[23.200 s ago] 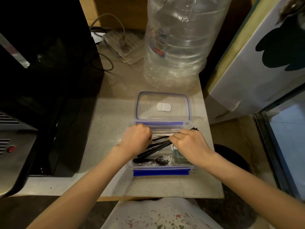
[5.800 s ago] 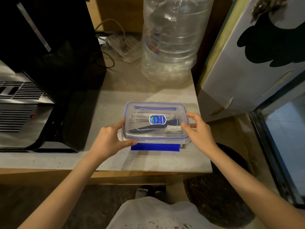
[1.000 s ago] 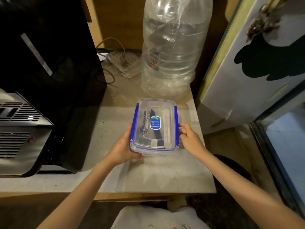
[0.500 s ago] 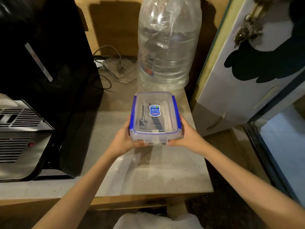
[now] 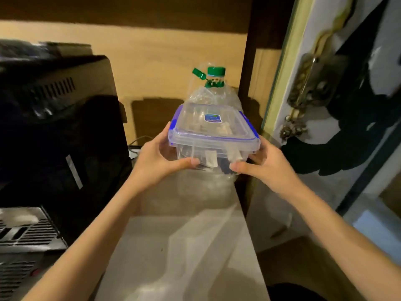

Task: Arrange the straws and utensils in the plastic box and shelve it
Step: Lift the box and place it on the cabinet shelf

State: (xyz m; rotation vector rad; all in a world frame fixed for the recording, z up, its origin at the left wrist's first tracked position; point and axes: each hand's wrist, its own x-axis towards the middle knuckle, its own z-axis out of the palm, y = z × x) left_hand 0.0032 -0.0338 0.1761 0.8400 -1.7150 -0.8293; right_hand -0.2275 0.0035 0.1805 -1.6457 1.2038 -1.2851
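While lifted: one box (image 5: 213,135), two hands (image 5: 213,166).

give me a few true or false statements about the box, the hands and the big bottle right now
1. Both hands hold the plastic box off the counter. True: the left hand and right hand grip its two sides.
2. The box's lid is off. False: the blue-edged lid sits closed on top.
3. The large clear bottle behind the box has a green cap. True.
4. The box is empty. False: pale and dark items show through its clear wall.
5. The right hand rests flat on the counter. False: it holds the box's right side, thumb on the near wall.
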